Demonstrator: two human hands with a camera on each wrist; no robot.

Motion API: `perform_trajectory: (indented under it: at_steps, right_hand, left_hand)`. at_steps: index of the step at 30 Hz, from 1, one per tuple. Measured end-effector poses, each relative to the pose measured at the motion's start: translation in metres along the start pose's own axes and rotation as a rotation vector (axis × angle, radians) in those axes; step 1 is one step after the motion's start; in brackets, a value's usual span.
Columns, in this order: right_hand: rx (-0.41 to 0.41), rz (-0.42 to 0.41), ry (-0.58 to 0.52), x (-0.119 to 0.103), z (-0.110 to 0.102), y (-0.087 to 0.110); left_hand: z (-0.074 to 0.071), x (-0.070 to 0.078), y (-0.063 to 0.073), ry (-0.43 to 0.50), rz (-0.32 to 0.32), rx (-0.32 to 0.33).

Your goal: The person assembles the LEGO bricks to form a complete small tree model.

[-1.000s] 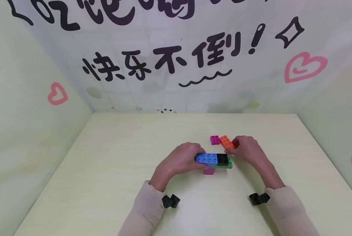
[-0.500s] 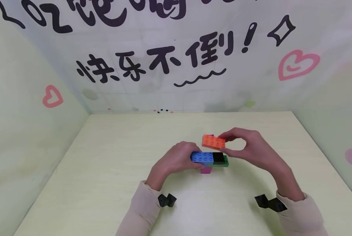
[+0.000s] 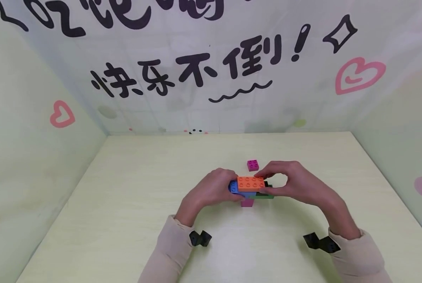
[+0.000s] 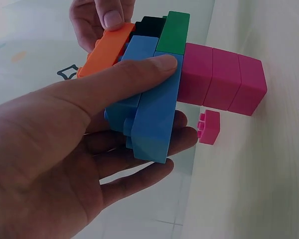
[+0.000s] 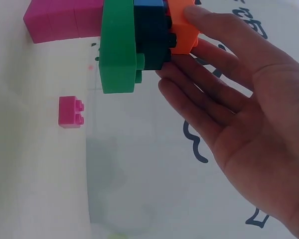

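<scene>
My left hand grips the blue bricks of a built stack, thumb on the near side and fingers behind. A column of pink bricks stands on the table as its base. Over the column lie the lower blue brick and a green brick; a second blue brick and a black brick form the layer above. My right hand pinches an orange brick by its right end, between thumb and fingers. The orange brick lies right over the blue and black layer, its studs facing up.
A loose small pink brick lies on the pale table just behind the stack. White printed walls close the table in at the back and both sides. A black wrist camera sits at each sleeve.
My right hand has picked the orange brick up from beside the loose pink brick, turned it lengthwise and brought it left over the stack. The left hand keeps its grip.
</scene>
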State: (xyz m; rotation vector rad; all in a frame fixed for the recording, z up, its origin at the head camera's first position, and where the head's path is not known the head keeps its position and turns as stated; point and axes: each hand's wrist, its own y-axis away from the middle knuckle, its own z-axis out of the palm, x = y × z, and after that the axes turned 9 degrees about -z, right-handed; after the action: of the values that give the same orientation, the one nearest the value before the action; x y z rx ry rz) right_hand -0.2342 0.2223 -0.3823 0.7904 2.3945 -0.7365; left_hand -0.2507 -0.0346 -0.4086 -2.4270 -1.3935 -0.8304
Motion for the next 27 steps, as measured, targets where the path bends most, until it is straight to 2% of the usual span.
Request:
perform_trajectory:
  at_steps: [10,17,20,24,27]
  right_hand:
    - [-0.003,-0.074,0.014,0.0,0.005,0.0]
    - [-0.016,-0.079,0.047,-0.003,0.006,0.0]
    - [-0.017,-0.067,0.061,-0.004,0.006,0.0]
    - [-0.021,-0.045,0.053,-0.005,0.008,0.0]
    - [-0.023,-0.03,0.044,-0.005,0.008,0.001]
  left_hand:
    - [0.002,-0.001,-0.001,-0.008,0.014,0.003]
    - [0.0,-0.001,-0.001,-0.018,0.035,-0.012]
    - [-0.007,-0.002,0.003,0.057,0.048,-0.01]
    - [-0.017,-0.003,0.009,0.15,0.104,0.023]
    - [-0.019,-0.003,0.011,0.157,0.131,0.03]
